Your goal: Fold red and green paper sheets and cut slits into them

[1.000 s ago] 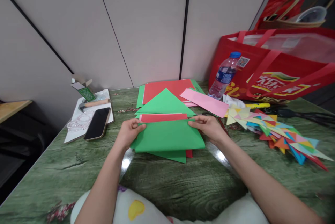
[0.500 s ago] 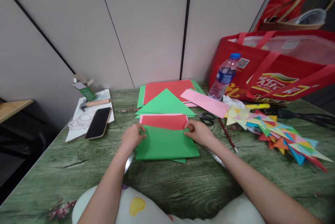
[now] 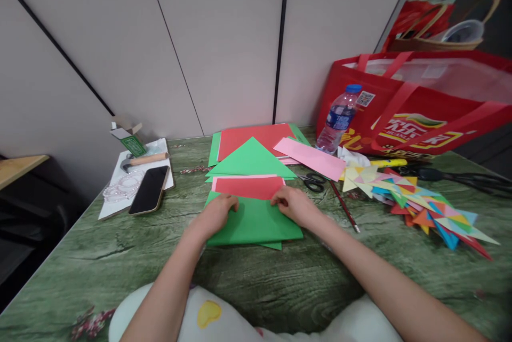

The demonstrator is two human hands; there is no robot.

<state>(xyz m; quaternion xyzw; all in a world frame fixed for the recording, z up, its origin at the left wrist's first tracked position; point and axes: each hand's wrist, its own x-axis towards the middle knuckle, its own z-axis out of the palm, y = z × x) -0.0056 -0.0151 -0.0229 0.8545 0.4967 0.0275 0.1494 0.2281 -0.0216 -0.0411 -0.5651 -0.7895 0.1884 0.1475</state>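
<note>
A folded green paper lies on the green table in front of me. My left hand presses on its upper left edge, fingers bent down against the paper. On the upper right edge sits my right hand, fingers curled and pinching the fold. Just beyond the hands lies a red sheet, and behind that a green paper triangle on a stack of red and green sheets.
A pink strip, scissors, a thin stick and a pile of coloured paper triangles lie to the right. A water bottle and red bag stand behind. A phone, hammer, beads and small box are at left.
The green paper, held slightly raised a second ago, now lies flat. Both hands have moved inward along its top edge toward the middle, uncovering more of the red sheet.
</note>
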